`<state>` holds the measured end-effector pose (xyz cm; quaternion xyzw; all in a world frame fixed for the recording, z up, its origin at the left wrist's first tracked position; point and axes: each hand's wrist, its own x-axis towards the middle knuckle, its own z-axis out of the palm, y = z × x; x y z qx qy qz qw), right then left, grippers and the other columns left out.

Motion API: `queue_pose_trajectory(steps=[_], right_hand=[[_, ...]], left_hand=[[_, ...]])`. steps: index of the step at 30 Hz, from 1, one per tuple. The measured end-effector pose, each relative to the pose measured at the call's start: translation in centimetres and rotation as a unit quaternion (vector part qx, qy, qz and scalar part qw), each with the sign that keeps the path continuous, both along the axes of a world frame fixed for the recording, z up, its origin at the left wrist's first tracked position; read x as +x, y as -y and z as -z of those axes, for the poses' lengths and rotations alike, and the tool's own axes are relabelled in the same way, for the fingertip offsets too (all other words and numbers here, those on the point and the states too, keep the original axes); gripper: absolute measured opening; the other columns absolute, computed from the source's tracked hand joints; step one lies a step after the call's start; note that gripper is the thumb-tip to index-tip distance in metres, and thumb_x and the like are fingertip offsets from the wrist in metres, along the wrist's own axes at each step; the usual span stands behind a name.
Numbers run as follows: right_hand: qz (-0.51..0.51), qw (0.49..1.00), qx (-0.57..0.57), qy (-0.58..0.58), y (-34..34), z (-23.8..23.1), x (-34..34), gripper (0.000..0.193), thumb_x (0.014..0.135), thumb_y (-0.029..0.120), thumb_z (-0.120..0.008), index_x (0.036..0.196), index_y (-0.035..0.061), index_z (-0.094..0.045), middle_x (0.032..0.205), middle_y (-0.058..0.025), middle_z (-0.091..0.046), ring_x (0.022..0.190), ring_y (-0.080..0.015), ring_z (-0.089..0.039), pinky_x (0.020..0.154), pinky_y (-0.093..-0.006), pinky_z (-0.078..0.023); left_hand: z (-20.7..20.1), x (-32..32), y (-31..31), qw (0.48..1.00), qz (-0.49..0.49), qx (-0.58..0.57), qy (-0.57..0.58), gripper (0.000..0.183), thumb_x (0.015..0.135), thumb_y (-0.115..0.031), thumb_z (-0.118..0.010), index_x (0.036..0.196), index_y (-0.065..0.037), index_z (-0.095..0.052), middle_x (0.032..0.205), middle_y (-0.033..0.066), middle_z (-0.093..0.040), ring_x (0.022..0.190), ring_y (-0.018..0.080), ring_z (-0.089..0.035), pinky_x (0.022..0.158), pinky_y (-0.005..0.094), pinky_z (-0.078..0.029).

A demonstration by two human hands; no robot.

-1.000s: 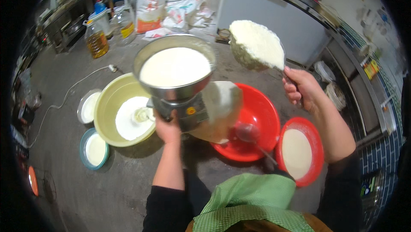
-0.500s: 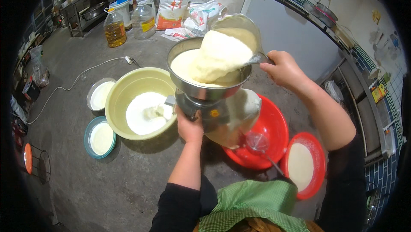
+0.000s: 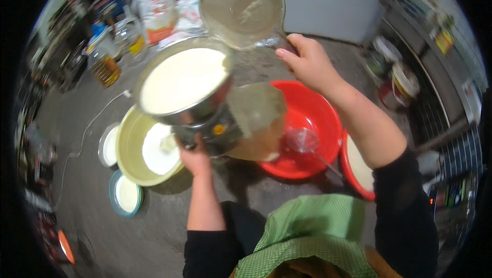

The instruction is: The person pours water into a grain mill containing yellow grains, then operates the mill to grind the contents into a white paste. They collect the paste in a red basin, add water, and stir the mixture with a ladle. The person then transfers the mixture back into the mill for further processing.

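Note:
My right hand (image 3: 312, 65) is closed round the handle of a large metal ladle (image 3: 243, 9), held up past the hopper's far right side. A thin film coats the ladle's bowl. Below it to the left, a round steel hopper (image 3: 177, 116) is filled with a smooth pale cream-coloured mass (image 3: 184, 80). The hopper sits on a grinder (image 3: 220, 132) with a metal body. My left hand (image 3: 193, 157) grips the grinder's near left side; some fingertips are hidden. A pale bag-like sheet (image 3: 256, 119) hangs at the grinder's right. A yellow-green basin (image 3: 128, 152) with white content stands under its left side.
A red basin (image 3: 328, 119) at right holds a round strainer (image 3: 302, 139); another red bowl (image 3: 353, 180) has pale content. Left stand a teal bowl (image 3: 119, 203) and a clear bowl (image 3: 104, 147). A cord (image 3: 84, 137) crosses the floor. Oil jugs (image 3: 105, 68) and a sack (image 3: 156, 14) stand behind.
The ladle has emptied its pale content into the hopper and lifted away up and to the left. The hopper is fuller. The view has shifted, and the grinder appears further left.

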<state>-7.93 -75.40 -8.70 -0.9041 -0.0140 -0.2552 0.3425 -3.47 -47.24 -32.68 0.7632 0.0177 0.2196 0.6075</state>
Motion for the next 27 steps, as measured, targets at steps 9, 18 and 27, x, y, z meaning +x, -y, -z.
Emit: queue_pose_trajectory(steps=[9,18,27], right_hand=[[0.207,0.837,0.503,-0.064,18.0,21.7,-18.4,0.022,0.092,0.022,-0.057,0.081,0.0044,-0.054,0.061,-0.0002,-0.050,0.044,-0.0077,-0.043,0.041,-0.0236,-0.033],[0.644,0.589,0.039,-0.486,31.1,36.7,-44.3,0.035,0.094,0.028,-0.042,0.104,0.0035,-0.066,0.105,-0.0194,-0.067,0.099,-0.0338,-0.065,0.086,-0.0469,-0.050],[0.614,0.648,0.142,-0.427,30.9,46.0,-42.5,0.038,0.094,0.028,-0.042,0.100,-0.0025,-0.064,0.098,-0.0228,-0.066,0.097,-0.0384,-0.063,0.082,-0.0477,-0.050]], left_hand=[[2.7,3.5,-2.8,0.992,0.068,-0.096,-0.049,0.056,0.086,-0.016,-0.070,0.131,0.007,-0.046,0.119,0.0163,-0.058,0.097,0.0194,-0.059,0.076,0.0310,-0.053],[1.3,2.7,-3.2,0.995,0.019,-0.027,-0.094,0.048,0.089,-0.030,-0.066,0.124,0.001,-0.053,0.100,0.0105,-0.063,0.078,0.0185,-0.058,0.062,0.0290,-0.046],[0.3,2.6,-2.5,0.990,-0.028,0.004,-0.135,0.065,0.089,-0.028,-0.064,0.140,0.001,-0.036,0.115,0.0128,-0.060,0.087,0.0207,-0.059,0.067,0.0313,-0.047]])
